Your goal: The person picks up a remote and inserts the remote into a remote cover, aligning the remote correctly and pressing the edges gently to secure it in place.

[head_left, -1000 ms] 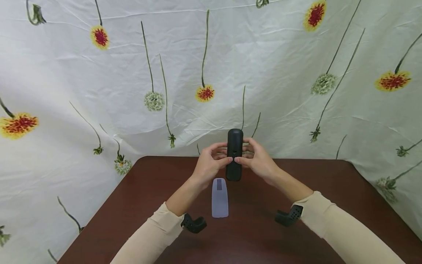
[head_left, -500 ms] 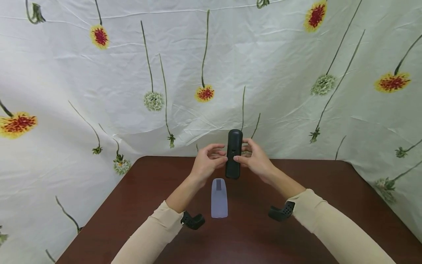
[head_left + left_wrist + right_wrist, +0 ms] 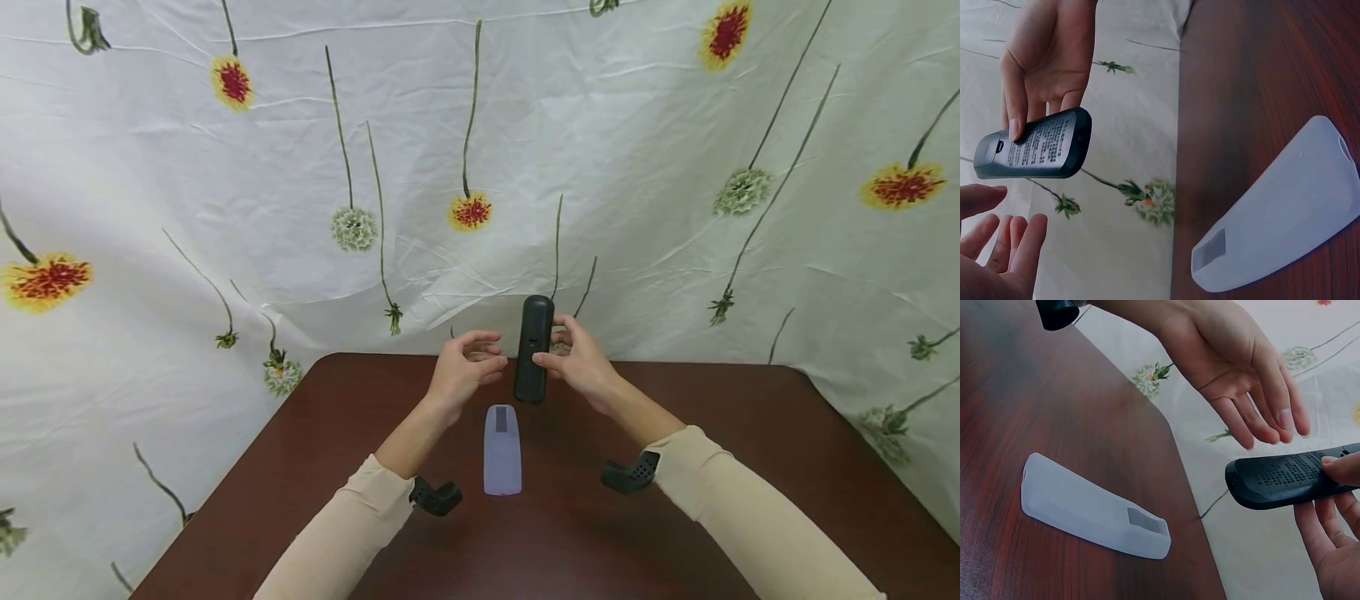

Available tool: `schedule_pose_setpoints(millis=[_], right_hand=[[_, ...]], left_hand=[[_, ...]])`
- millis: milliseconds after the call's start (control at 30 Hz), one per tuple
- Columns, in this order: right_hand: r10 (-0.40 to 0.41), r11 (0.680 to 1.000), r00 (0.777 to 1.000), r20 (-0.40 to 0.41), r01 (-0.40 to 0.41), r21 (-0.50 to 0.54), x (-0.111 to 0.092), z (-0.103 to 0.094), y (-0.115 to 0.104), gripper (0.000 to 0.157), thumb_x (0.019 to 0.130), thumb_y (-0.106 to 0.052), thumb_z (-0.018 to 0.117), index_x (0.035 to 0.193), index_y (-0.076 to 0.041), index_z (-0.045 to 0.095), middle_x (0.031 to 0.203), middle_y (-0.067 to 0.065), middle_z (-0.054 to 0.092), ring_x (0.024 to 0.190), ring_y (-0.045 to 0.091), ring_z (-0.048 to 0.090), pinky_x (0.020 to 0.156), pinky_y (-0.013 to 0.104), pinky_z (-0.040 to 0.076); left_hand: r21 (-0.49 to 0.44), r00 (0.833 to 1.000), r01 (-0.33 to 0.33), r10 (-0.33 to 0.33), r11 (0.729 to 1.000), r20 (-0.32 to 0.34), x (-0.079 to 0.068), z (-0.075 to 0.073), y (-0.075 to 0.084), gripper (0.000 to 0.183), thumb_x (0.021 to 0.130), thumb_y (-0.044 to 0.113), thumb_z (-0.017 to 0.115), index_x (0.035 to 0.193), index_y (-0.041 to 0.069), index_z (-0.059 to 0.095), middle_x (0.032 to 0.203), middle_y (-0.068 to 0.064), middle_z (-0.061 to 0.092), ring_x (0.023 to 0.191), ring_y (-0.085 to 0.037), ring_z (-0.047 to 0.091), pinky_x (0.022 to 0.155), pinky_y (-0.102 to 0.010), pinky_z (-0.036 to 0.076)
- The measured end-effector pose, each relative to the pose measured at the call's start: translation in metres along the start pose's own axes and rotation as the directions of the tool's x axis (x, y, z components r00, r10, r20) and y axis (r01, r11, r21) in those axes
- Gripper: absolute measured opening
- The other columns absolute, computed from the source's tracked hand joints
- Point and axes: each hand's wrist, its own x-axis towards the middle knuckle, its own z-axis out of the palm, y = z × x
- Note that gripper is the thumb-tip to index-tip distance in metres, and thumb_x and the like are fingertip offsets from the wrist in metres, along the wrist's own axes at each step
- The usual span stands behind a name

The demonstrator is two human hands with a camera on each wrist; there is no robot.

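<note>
My right hand [image 3: 588,362] holds a black remote control [image 3: 533,350] above the table, thumb on its back and fingers beneath. Small printed text and a battery-cover notch show on that back in the left wrist view, where the remote [image 3: 1041,147] tilts. To its left, my left hand [image 3: 463,367] is apart from it, fingers loosely bent with nothing between them; the right wrist view shows this hand [image 3: 1235,375] just above the remote [image 3: 1291,478]. Below both hands a translucent whitish remote sleeve [image 3: 502,450] with a grey rectangular patch near its far end lies flat on the table.
The dark red-brown wooden table [image 3: 360,392] has its far edge just behind the hands. A white cloth [image 3: 300,167] printed with flowers hangs behind and beside it. Each wrist carries a black camera mount [image 3: 630,473].
The left hand has let go of the remote and drawn away to the left. The right hand keeps its hold, and the remote now leans slightly. The sleeve has stayed put.
</note>
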Motion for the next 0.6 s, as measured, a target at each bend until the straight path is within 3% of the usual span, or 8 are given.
schedule_pose_setpoints(millis=[267, 467, 600], right_hand=[[0.002, 1.000, 1.000, -0.023, -0.003, -0.028, 0.006, 0.000, 0.008, 0.062, 0.096, 0.003, 0.071, 0.150, -0.003, 0.039, 0.128, 0.024, 0.055, 0.106, 0.032, 0.066, 0.089, 0.048, 0.056], [0.009, 0.999, 0.999, -0.036, -0.010, -0.032, 0.009, 0.002, 0.013, 0.062, 0.095, 0.004, 0.071, 0.149, -0.003, 0.041, 0.125, 0.023, 0.057, 0.102, 0.030, 0.067, 0.087, 0.048, 0.057], [0.014, 1.000, 0.999, -0.036, -0.014, -0.018, 0.010, 0.003, 0.016, 0.060, 0.095, 0.005, 0.071, 0.147, -0.002, 0.041, 0.124, 0.023, 0.056, 0.104, 0.032, 0.067, 0.090, 0.052, 0.056]], left_hand=[[0.003, 0.999, 0.030, -0.030, 1.000, -0.026, 0.007, -0.008, -0.012, 0.034, 0.092, -0.004, 0.075, 0.125, -0.003, 0.067, 0.113, -0.018, 0.066, 0.110, -0.042, 0.067, 0.091, -0.055, 0.055], [0.038, 0.998, 0.055, -0.054, 0.998, -0.040, 0.007, -0.013, -0.017, 0.032, 0.093, -0.004, 0.074, 0.124, -0.004, 0.068, 0.121, -0.028, 0.063, 0.101, -0.036, 0.069, 0.092, -0.058, 0.054], [0.062, 0.995, 0.078, -0.073, 0.995, -0.072, 0.010, -0.017, -0.026, 0.029, 0.092, -0.005, 0.074, 0.121, -0.003, 0.069, 0.116, -0.022, 0.065, 0.098, -0.032, 0.070, 0.089, -0.056, 0.056]])
